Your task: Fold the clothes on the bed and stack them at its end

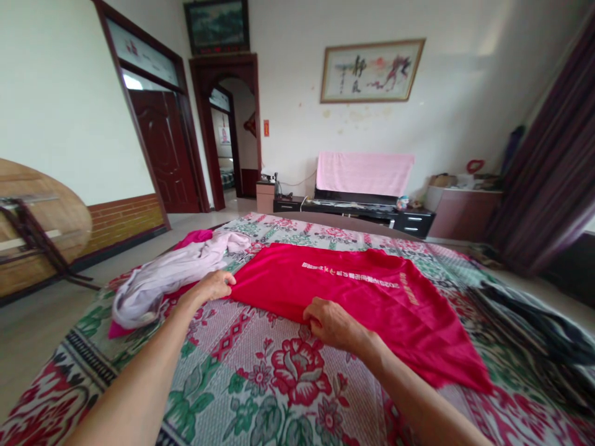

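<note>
A red T-shirt (357, 297) with printed lettering lies spread across a flowered cloth (297, 371). My left hand (214, 286) pinches the shirt's left corner. Along its near edge, my right hand (328, 319) has the fabric between curled fingers. The shirt's far right part spreads flat with some wrinkles. Left of my left hand lies a crumpled pale pink garment (181, 269), with brighter pink fabric (193, 238) beside and under it.
Dark striped clothing (539, 341) lies at the cloth's right side. Beyond the table stands a low black cabinet (409, 223) with a pink-covered screen (365, 173) above it. A round wooden tabletop (41, 210) leans at the left wall.
</note>
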Action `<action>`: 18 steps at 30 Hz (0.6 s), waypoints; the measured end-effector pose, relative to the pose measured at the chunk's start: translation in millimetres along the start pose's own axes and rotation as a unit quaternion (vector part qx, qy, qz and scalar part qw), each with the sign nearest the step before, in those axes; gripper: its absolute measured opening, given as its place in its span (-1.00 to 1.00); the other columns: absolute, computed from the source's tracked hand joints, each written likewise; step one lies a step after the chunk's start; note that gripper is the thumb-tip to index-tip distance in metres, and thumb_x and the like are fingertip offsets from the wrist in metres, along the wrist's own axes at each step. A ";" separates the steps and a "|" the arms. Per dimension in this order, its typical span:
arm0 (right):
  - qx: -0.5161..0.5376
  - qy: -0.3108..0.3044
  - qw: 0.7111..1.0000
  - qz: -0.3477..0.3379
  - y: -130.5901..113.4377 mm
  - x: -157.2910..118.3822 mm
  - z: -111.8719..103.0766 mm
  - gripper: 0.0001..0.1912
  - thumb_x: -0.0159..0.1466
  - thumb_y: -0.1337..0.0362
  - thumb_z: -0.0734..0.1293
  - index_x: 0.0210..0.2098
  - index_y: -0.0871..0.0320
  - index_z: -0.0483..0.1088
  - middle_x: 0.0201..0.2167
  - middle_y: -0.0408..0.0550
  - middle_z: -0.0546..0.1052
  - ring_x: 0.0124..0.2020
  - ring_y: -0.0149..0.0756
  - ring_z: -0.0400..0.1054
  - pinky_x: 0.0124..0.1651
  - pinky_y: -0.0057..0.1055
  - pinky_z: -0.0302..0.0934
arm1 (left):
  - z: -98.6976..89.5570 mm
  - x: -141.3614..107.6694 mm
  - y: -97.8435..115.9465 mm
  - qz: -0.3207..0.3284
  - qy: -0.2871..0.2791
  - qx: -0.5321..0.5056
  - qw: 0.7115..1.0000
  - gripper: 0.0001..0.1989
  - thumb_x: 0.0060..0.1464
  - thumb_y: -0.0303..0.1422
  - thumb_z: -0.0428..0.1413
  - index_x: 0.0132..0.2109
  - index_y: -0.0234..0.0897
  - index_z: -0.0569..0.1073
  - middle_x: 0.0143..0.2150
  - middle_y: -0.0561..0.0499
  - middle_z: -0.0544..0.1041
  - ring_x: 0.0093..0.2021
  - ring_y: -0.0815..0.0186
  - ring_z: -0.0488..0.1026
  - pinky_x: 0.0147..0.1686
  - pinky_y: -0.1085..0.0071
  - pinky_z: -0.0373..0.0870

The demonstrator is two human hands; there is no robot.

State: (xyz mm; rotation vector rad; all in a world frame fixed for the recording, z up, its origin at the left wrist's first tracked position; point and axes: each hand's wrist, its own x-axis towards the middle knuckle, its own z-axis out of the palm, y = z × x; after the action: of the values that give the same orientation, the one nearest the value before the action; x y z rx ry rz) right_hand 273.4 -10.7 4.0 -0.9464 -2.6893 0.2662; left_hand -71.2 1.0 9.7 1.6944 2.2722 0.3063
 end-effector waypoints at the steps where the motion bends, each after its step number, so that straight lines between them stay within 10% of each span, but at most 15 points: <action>1: 0.004 0.001 1.000 0.000 0.6 -0.3 0.8 -0.71 0.11 0.50 0.19 -0.29 0.18 0.49 -0.34 -0.05 0.51 -0.33 -0.38 0.33 -0.28 -0.50 0.09 | 0.0 -0.2 -0.8 0.000 -0.001 0.002 1.000 -0.57 -0.20 -0.47 0.08 -0.10 -0.22 0.56 -0.51 0.11 0.50 -0.52 0.40 0.37 -0.54 0.55 0.17; 11: 0.042 0.008 0.999 -0.007 -5.5 -3.4 -6.3 -0.87 0.15 0.37 0.28 -0.41 0.15 0.49 -0.46 -0.12 0.48 -0.44 -0.43 0.28 -0.39 -0.52 0.03 | -14.0 -2.8 20.1 -0.005 0.035 0.084 0.996 -0.76 -0.06 -0.27 0.05 -0.37 -0.18 0.61 -0.41 -0.02 0.59 -0.33 0.24 0.50 -0.39 0.46 0.27; 18: 0.109 0.105 0.988 0.009 0.6 -1.0 10.6 -0.78 0.27 0.24 0.24 -0.39 0.17 0.48 -0.45 -0.09 0.49 -0.42 -0.42 0.31 -0.36 -0.52 0.08 | -0.3 48.8 38.9 -0.001 0.148 0.031 0.989 -0.68 0.08 -0.25 -0.01 -0.19 -0.19 0.61 -0.11 -0.10 0.61 -0.05 0.17 0.50 -0.19 0.45 0.33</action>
State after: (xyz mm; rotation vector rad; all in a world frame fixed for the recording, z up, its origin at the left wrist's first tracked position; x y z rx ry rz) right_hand 271.1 -11.7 -6.4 -0.8809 -2.4031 0.4295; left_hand -49.4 58.9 18.1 1.7787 2.5154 0.5226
